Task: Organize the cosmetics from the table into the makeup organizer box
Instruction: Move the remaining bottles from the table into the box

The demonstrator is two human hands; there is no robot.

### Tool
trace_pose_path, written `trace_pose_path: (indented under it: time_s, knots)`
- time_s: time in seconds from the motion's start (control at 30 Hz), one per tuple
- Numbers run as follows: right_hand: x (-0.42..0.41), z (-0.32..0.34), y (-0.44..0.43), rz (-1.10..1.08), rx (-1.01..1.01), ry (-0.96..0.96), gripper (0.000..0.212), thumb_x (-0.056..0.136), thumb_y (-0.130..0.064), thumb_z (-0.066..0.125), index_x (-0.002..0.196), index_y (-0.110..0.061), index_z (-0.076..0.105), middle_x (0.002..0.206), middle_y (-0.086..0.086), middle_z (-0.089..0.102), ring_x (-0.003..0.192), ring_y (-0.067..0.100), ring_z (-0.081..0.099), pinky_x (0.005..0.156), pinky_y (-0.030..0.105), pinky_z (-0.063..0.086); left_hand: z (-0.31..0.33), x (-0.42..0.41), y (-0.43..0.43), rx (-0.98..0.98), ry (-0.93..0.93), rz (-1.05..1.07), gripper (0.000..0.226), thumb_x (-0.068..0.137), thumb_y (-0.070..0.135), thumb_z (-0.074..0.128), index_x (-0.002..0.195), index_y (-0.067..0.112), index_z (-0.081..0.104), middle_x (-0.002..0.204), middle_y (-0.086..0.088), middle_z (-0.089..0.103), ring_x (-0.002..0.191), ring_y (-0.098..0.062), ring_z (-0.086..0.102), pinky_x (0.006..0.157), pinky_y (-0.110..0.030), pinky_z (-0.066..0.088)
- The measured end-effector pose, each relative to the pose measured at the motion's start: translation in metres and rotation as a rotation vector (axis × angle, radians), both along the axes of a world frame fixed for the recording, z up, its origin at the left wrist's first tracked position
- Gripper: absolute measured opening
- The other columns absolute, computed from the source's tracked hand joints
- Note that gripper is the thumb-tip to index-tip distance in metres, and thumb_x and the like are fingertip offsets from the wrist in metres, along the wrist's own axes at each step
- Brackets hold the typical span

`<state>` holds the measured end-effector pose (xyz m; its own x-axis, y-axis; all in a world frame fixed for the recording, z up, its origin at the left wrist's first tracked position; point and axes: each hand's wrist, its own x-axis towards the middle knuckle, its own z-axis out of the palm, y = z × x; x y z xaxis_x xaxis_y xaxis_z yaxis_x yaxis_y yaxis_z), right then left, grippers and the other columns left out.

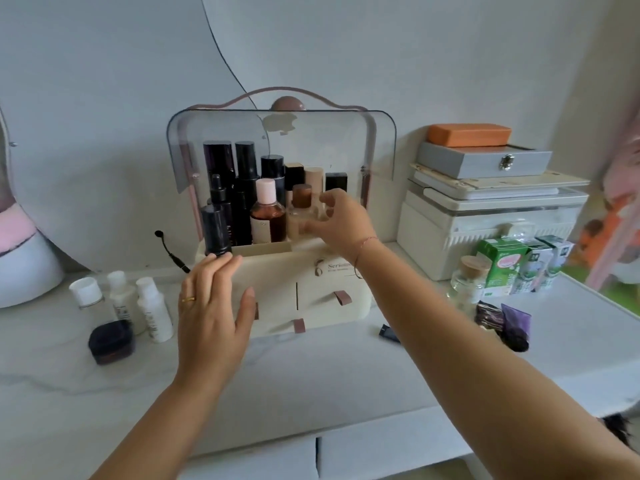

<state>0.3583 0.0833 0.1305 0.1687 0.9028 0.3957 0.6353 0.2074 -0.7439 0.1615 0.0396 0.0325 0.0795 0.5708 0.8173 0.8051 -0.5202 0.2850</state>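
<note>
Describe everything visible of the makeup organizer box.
The makeup organizer box, cream plastic, stands upright on the white table. Its smoky clear lid is raised under a pink handle. Bottles fill its top tray; brown tabs hang from front drawers. The left hand touches its front; the right hand grips a brown-capped bottle inside.

soft, even daylight here, no hard shadows anywhere. front and centre sits the white, grey-veined marble-look tabletop (311, 382). behind it rises a plain pale grey-white wall (381, 46). at the tabletop's back left stands a big rounded pale panel (104, 98) with a thin dark rim, mirror or board, can't tell. under the tabletop's front edge, two flat white drawer fronts (381, 455) sit side by side. off its right end hangs a blurred pink fabric (623, 188).
</note>
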Motion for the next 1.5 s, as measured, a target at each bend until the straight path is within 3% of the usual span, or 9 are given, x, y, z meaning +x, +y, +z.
trace_pose_path:
  time_s: [0.17, 0.33, 0.53, 0.8, 0.97, 1.13, 1.23, 1.4, 1.5]
  knots:
    - [0.084, -0.045, -0.074, -0.419, 0.395, 0.077, 0.04, 0.081, -0.025, 0.071, 0.116, -0.013, 0.058, 0.108, 0.0, 0.063, 0.098, 0.014, 0.058, 0.088, 0.027, 0.048, -0.003, 0.002, 0.005, 0.067, 0.022, 0.004, 0.046, 0.091, 0.029, 0.042, 0.125, 0.0, 0.051, 0.125, -0.019, 0.051, 0.122, -0.035, 0.04, 0.102, -0.036, 0.028]
    - [0.175, -0.094, -0.105, -0.718, 0.096, 0.026, 0.058, 0.078, -0.031, 0.073, 0.125, -0.007, 0.05, 0.121, 0.009, 0.053, 0.114, 0.027, 0.05, 0.094, 0.031, 0.039, -0.007, 0.009, 0.006, 0.106, -0.058, 0.015, 0.043, 0.089, 0.026, 0.045, 0.123, 0.001, 0.051, 0.124, -0.02, 0.048, 0.12, -0.037, 0.038, 0.101, -0.042, 0.031]
    - [0.194, -0.115, -0.088, -0.624, -0.091, -0.016, 0.053, 0.074, -0.033, 0.073, 0.116, -0.006, 0.054, 0.106, 0.008, 0.06, 0.103, 0.028, 0.056, 0.077, 0.03, 0.039, -0.011, 0.011, 0.009, 0.112, -0.069, 0.019, 0.041, 0.089, 0.024, 0.045, 0.123, 0.002, 0.049, 0.125, -0.018, 0.046, 0.12, -0.037, 0.038, 0.1, -0.042, 0.031]
    - [0.192, -0.108, -0.074, -0.64, -0.132, -0.068, 0.049, 0.074, -0.034, 0.074, 0.114, -0.01, 0.06, 0.109, 0.01, 0.068, 0.1, 0.03, 0.061, 0.079, 0.032, 0.045, -0.009, 0.011, 0.007, 0.082, -0.067, 0.019, 0.042, 0.089, 0.025, 0.044, 0.124, 0.003, 0.049, 0.124, -0.017, 0.047, 0.12, -0.036, 0.038, 0.101, -0.04, 0.031]
    - [0.156, -0.085, -0.092, -0.65, 0.071, -0.023, 0.036, 0.072, -0.03, 0.075, 0.1, -0.012, 0.062, 0.095, 0.008, 0.07, 0.086, 0.027, 0.061, 0.07, 0.032, 0.046, -0.007, 0.011, 0.006, 0.073, -0.058, 0.017, 0.042, 0.089, 0.026, 0.043, 0.122, 0.0, 0.051, 0.123, -0.019, 0.051, 0.121, -0.035, 0.04, 0.103, -0.034, 0.027]
    - [0.081, -0.04, -0.115, -0.19, 0.395, 0.149, 0.043, 0.066, -0.037, 0.08, 0.106, -0.032, 0.063, 0.096, -0.019, 0.07, 0.089, -0.002, 0.066, 0.079, 0.005, 0.048, -0.006, 0.012, 0.004, 0.061, -0.064, 0.028, 0.042, 0.09, 0.027, 0.043, 0.121, 0.0, 0.052, 0.123, -0.019, 0.052, 0.122, -0.035, 0.042, 0.104, -0.033, 0.028]
    - [0.047, -0.016, -0.095, -0.03, 0.389, 0.156, 0.047, 0.068, -0.033, 0.08, 0.111, -0.029, 0.062, 0.099, -0.021, 0.069, 0.093, -0.006, 0.065, 0.083, 0.01, 0.051, -0.004, 0.012, 0.002, 0.048, -0.06, 0.029, 0.042, 0.09, 0.025, 0.043, 0.122, -0.001, 0.054, 0.123, -0.018, 0.053, 0.124, -0.034, 0.042, 0.105, -0.035, 0.029]
    - [0.024, 0.003, -0.035, -0.112, 0.297, 0.127, 0.045, 0.069, -0.027, 0.079, 0.111, -0.02, 0.063, 0.099, -0.008, 0.069, 0.09, 0.009, 0.064, 0.082, 0.029, 0.055, -0.002, 0.007, -0.001, 0.03, -0.002, 0.018, 0.043, 0.091, 0.024, 0.043, 0.124, 0.0, 0.054, 0.125, -0.016, 0.053, 0.125, -0.031, 0.041, 0.107, -0.037, 0.028]
    - [0.022, 0.003, -0.009, -0.17, 0.257, 0.105, 0.042, 0.068, -0.031, 0.079, 0.104, -0.018, 0.062, 0.09, -0.01, 0.064, 0.082, 0.008, 0.06, 0.065, 0.013, 0.047, -0.001, 0.006, -0.003, -0.004, 0.002, 0.027, 0.044, 0.091, 0.026, 0.045, 0.128, 0.004, 0.051, 0.128, -0.011, 0.049, 0.127, -0.028, 0.038, 0.106, -0.035, 0.03]
